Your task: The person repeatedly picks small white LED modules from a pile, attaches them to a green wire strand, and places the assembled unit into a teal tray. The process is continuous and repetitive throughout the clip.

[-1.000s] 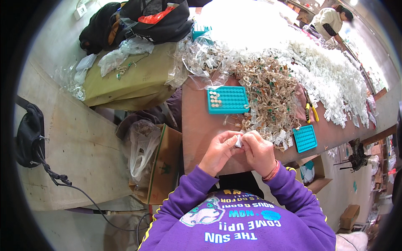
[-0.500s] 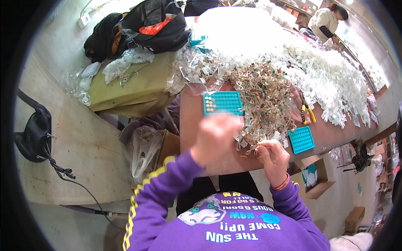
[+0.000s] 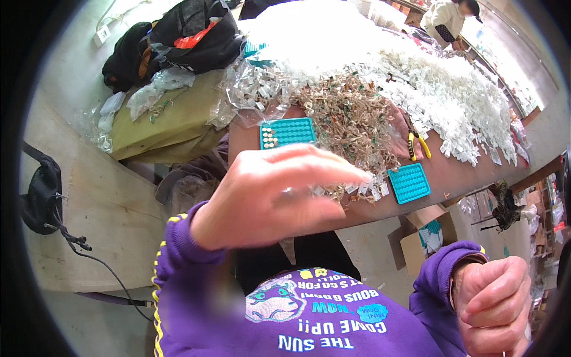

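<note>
My left hand (image 3: 276,193) is raised in front of the table, close to me and slightly blurred. Its fingers stretch to the right with the thumb apart, and no object shows in its grasp. Behind it lies a teal tray (image 3: 291,130) with several small round pale pieces in its left columns. A heap of tangled brownish cords and small clear packets (image 3: 348,122) sits right of that tray. Off to the lower right, away from the table, my right hand (image 3: 496,306) has its fingers curled closed; whatever they hold is hidden.
A second teal tray (image 3: 409,183) lies near the table's front edge, with yellow-handled pliers (image 3: 418,143) behind it. White tags (image 3: 452,101) pile up at the back right. Black bags (image 3: 196,41) rest at the far left. Another person (image 3: 446,21) stands at the far right.
My right hand has left the front of the cord heap and swung right, toward my body. My left hand has come up nearer to me. The whole view has shifted slightly.
</note>
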`<move>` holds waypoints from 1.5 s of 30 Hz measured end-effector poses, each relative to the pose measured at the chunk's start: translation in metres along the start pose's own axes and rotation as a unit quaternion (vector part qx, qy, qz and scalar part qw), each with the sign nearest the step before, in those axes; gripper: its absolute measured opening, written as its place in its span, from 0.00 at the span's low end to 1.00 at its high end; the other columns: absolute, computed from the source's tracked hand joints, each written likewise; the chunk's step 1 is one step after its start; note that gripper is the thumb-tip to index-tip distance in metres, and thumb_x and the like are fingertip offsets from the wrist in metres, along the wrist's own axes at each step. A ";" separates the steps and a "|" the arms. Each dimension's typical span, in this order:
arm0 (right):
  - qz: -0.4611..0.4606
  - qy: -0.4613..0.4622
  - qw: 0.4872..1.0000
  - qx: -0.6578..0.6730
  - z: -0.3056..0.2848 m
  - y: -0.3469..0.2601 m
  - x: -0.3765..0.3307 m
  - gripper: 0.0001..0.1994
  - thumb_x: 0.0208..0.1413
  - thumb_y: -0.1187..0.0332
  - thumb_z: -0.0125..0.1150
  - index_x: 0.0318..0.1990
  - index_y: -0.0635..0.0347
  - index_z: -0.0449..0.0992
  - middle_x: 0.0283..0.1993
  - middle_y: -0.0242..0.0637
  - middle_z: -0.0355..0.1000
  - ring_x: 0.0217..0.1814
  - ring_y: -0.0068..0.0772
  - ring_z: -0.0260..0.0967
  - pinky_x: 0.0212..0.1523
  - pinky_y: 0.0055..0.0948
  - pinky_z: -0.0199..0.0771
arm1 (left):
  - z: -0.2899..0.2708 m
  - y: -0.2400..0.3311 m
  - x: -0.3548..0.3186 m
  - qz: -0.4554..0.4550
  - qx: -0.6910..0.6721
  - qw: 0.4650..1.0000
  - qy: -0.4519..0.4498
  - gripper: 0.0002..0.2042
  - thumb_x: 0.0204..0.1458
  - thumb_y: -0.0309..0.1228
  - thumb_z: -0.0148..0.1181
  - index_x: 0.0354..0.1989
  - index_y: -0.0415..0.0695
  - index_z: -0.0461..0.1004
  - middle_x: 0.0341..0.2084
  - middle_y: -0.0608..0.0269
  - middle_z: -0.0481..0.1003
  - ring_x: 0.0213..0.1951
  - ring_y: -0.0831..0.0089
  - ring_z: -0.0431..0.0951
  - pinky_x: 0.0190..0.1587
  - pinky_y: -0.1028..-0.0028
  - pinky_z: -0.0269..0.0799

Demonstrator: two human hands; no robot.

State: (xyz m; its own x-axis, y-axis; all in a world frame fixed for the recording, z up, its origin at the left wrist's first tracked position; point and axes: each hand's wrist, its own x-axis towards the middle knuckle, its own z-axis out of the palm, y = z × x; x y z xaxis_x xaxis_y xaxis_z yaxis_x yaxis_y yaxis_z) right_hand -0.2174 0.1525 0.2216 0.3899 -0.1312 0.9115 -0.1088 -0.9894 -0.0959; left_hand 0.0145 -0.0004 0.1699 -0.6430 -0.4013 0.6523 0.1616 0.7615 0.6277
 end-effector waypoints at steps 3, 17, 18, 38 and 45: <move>-0.016 -0.075 0.997 0.006 -0.014 0.001 0.015 0.20 0.65 0.48 0.40 0.60 0.33 0.69 0.23 0.25 0.60 0.18 0.21 0.54 0.32 0.28 0.68 | 0.006 0.038 0.012 0.059 -0.060 0.995 -0.056 0.15 0.45 0.26 0.66 0.44 0.40 0.78 0.39 0.54 0.79 0.42 0.61 0.80 0.46 0.69 0.75; -0.018 -0.016 0.999 0.043 -0.009 0.012 0.008 0.19 0.64 0.49 0.43 0.59 0.33 0.70 0.21 0.23 0.60 0.17 0.18 0.53 0.32 0.26 0.71 | 0.067 0.044 -0.052 0.048 -0.090 0.993 -0.054 0.14 0.50 0.30 0.60 0.44 0.38 0.75 0.41 0.48 0.77 0.43 0.58 0.79 0.48 0.64 0.72; -0.021 -0.014 0.999 0.043 -0.010 0.012 0.009 0.19 0.64 0.49 0.43 0.59 0.33 0.70 0.21 0.22 0.60 0.17 0.18 0.53 0.32 0.26 0.71 | 0.068 0.043 -0.057 0.045 -0.085 0.994 -0.047 0.14 0.50 0.30 0.59 0.44 0.38 0.75 0.41 0.48 0.77 0.43 0.58 0.79 0.49 0.64 0.72; 0.003 0.018 0.999 0.044 -0.028 0.000 0.000 0.18 0.63 0.52 0.48 0.58 0.34 0.72 0.18 0.19 0.61 0.14 0.14 0.52 0.31 0.25 0.75 | 0.078 0.041 0.008 0.089 -0.001 0.995 -0.034 0.16 0.57 0.36 0.50 0.45 0.34 0.71 0.45 0.40 0.74 0.44 0.52 0.77 0.52 0.57 0.68; -0.001 0.067 0.996 0.057 -0.029 -0.024 0.004 0.18 0.62 0.53 0.50 0.58 0.34 0.73 0.17 0.18 0.61 0.14 0.12 0.52 0.30 0.24 0.77 | 0.022 0.023 0.056 0.071 0.020 0.997 0.012 0.18 0.60 0.38 0.46 0.45 0.33 0.70 0.46 0.38 0.73 0.44 0.51 0.77 0.54 0.54 0.66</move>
State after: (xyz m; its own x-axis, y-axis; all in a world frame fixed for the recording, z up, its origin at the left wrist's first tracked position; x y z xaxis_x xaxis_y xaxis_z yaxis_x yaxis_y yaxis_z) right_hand -0.2396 0.1779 0.2387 0.2628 -0.1279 0.9563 -0.0014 -0.9912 -0.1322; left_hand -0.0341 0.0055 0.2116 -0.5976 -0.2990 0.7439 0.2199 0.8311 0.5108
